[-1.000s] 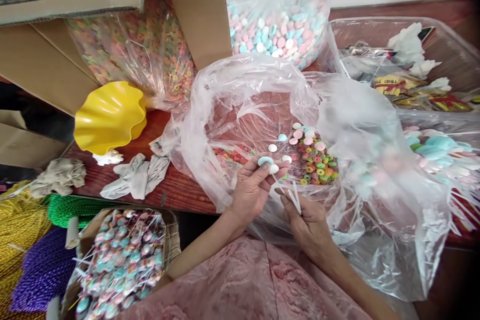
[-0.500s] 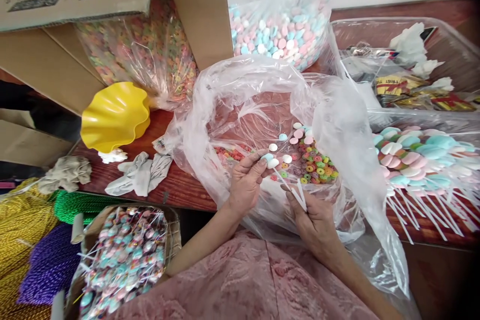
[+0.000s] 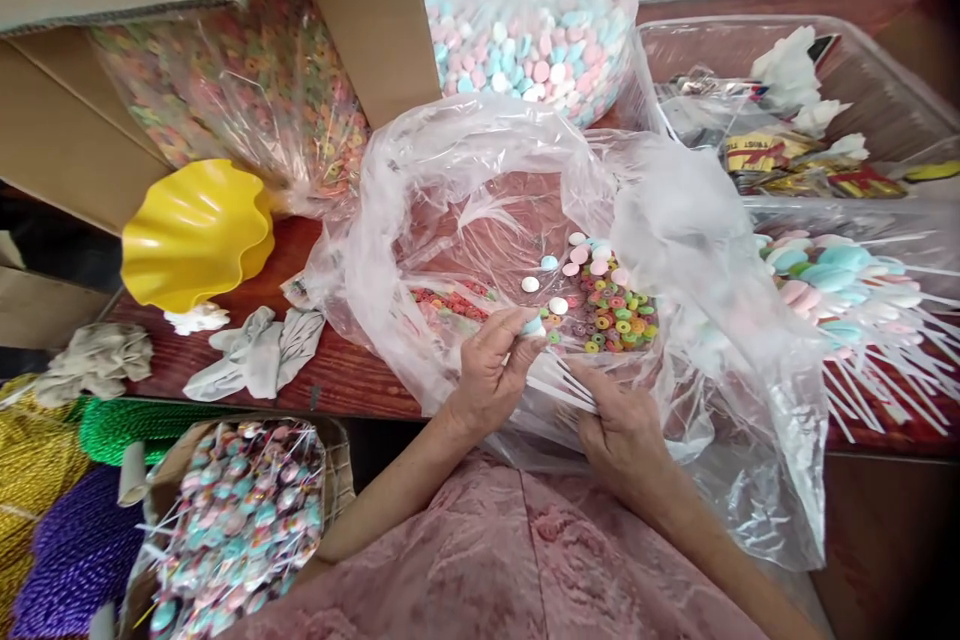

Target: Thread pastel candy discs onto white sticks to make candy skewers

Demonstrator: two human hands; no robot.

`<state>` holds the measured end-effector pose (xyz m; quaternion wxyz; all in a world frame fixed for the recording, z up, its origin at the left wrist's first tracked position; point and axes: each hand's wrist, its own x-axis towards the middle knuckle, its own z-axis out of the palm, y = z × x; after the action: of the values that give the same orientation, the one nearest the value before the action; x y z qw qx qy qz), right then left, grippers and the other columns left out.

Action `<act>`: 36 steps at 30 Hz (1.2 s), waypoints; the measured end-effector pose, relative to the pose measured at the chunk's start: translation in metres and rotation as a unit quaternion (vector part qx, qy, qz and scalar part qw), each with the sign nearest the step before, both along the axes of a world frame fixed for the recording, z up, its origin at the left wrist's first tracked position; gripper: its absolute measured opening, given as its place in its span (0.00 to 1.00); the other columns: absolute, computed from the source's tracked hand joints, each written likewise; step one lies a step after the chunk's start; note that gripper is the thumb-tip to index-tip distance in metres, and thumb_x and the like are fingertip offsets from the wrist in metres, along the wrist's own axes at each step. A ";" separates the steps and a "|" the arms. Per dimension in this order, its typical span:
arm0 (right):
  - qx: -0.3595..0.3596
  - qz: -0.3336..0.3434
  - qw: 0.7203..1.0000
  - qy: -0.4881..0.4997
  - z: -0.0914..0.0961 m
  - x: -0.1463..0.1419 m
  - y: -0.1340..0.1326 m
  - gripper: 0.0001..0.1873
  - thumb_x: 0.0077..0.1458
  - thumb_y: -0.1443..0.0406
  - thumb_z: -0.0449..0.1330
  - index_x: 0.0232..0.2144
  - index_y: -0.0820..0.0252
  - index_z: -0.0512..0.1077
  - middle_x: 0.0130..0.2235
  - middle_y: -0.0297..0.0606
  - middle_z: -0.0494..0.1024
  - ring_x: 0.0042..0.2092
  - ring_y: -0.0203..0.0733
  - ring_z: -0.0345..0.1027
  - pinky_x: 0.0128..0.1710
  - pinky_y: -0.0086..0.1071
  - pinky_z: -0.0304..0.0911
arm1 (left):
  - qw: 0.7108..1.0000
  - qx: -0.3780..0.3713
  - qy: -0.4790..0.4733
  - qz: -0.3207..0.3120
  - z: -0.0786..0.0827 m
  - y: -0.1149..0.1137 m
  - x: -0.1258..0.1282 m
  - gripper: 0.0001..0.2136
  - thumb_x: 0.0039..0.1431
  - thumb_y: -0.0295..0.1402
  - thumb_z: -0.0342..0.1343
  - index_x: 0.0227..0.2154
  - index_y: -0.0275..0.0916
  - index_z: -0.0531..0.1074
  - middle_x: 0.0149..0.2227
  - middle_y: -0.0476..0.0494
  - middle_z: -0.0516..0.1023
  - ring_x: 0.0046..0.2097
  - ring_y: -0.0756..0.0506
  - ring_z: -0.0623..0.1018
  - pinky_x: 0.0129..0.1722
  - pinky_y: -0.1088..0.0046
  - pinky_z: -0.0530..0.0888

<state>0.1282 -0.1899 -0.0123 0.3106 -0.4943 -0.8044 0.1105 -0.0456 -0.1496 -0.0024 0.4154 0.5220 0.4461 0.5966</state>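
Left hand [image 3: 487, 375] is up at the mouth of the clear plastic bag [image 3: 465, 150], fingertips pinched around a pale candy disc [image 3: 532, 326]. The disc is small, round and flat, and looks light blue, though the fingers cover most of it. Right hand [image 3: 619, 425] sits just beside it, low and close to the body, fingers clenched on a bunch of thin white sticks [image 3: 559, 388] that fan out toward the left hand. The stick tips reach close to the disc. Just beyond, inside the bag, lie a heap of bright ring candies [image 3: 619, 305] and some loose pastel discs [image 3: 592, 260], all on the dark wooden table [image 3: 352, 375].
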 end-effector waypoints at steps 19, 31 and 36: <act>-0.116 -0.101 0.962 0.225 0.002 0.020 0.015 0.12 0.61 0.62 0.54 0.26 0.58 0.70 0.20 0.30 0.67 0.22 0.34 0.58 0.24 0.28 0.58 | 0.983 -0.007 0.129 -0.129 0.003 -0.003 0.011 0.13 0.65 0.33 0.51 0.47 0.43 0.78 0.37 0.43 0.80 0.42 0.46 0.78 0.48 0.69 0.74; -0.142 -0.123 0.946 0.263 -0.003 0.053 0.008 0.20 0.63 0.59 0.55 0.19 0.57 0.61 0.20 0.29 0.61 0.24 0.34 0.54 0.25 0.31 0.54 | 0.836 -0.038 0.493 -0.237 -0.006 0.062 0.016 0.09 0.55 0.23 0.52 0.28 0.37 0.78 0.32 0.44 0.76 0.37 0.46 0.74 0.42 0.69 0.72; -0.167 -0.144 0.936 0.275 -0.010 0.068 0.005 0.21 0.62 0.57 0.57 0.19 0.55 0.62 0.18 0.29 0.59 0.24 0.36 0.56 0.25 0.31 0.55 | 0.941 -0.108 0.262 -0.187 0.014 0.073 -0.017 0.11 0.59 0.35 0.54 0.35 0.38 0.80 0.30 0.47 0.77 0.31 0.50 0.72 0.33 0.73 0.69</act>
<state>0.1958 -0.1846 -0.0228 0.4449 -0.5999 -0.5780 0.3287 -0.0626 -0.0771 0.0114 0.4417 0.6861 0.4949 0.2987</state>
